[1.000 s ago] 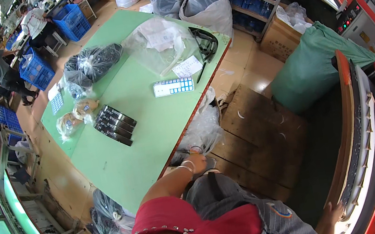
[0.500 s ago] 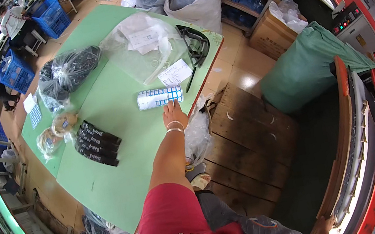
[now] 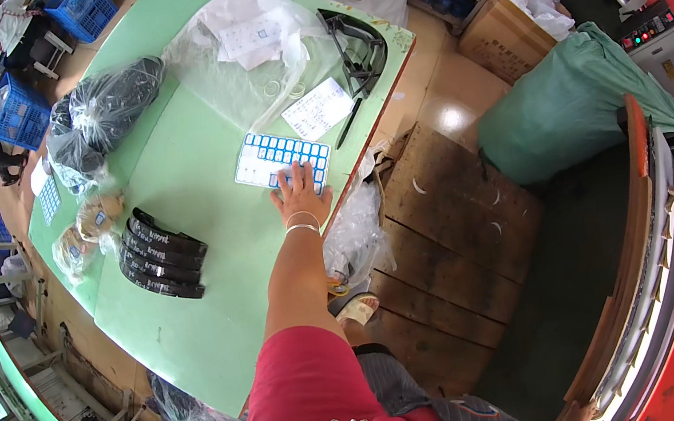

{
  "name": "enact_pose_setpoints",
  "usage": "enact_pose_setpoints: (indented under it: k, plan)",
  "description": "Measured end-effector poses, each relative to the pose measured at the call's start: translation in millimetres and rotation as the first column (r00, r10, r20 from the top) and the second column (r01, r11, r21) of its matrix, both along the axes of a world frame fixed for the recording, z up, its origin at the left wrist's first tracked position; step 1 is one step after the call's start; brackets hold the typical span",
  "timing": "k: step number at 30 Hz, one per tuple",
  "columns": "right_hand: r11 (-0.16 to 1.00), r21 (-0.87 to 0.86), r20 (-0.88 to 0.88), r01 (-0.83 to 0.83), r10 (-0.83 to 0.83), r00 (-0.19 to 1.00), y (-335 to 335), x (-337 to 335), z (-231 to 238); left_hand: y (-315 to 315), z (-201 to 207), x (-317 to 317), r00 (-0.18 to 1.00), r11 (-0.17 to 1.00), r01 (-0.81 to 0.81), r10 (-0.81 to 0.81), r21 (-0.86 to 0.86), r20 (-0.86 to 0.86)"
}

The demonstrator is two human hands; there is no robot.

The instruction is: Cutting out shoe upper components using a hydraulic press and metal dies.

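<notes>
My left hand (image 3: 300,194), with thin bracelets on the wrist, reaches out over the green table (image 3: 212,268). Its fingers lie spread on the near end of a white sheet of small blue labels (image 3: 277,153) close to the table's right edge. The hand rests flat on the sheet and does not grip it. A white paper slip (image 3: 317,108) and a black pen (image 3: 349,123) lie just beyond the sheet. To the left of my arm a stack of black bands (image 3: 160,255) lies on the table. My right hand is out of view.
A clear plastic bag with papers (image 3: 254,45) and black bagged bundles (image 3: 111,106) lie on the far table. A clear bag (image 3: 354,230) hangs at the table edge above a wooden pallet (image 3: 439,228). A green sack (image 3: 570,102) stands at the right, blue crates (image 3: 80,8) far left.
My left hand rose from the table's edge, stretched across the green top and came down on the near end of the label sheet. The view shifted toward the table.
</notes>
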State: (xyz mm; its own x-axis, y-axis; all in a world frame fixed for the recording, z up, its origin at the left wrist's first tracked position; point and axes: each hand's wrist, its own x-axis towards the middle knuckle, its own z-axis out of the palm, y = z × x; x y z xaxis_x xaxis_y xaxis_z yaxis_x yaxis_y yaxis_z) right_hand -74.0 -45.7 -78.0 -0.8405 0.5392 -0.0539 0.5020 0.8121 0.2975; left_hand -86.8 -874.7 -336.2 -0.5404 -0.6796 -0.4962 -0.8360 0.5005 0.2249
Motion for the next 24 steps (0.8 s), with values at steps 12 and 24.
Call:
enact_pose_setpoints:
  k: [12, 24]
  plan:
    - [0.991, 0.114, 0.004, -0.07, 0.07, 0.998, 8.7, 9.0, -0.7, 0.9, -8.5, 8.8, 0.997, 0.999, 0.042, -0.044, -0.034, -0.058]
    - [0.999, -0.031, 0.021, -0.042, 0.042, 0.999, -1.8, 4.3, 1.8, -10.0, -2.0, 15.4, 0.987, 0.987, 0.162, -0.162, 0.006, 0.007]
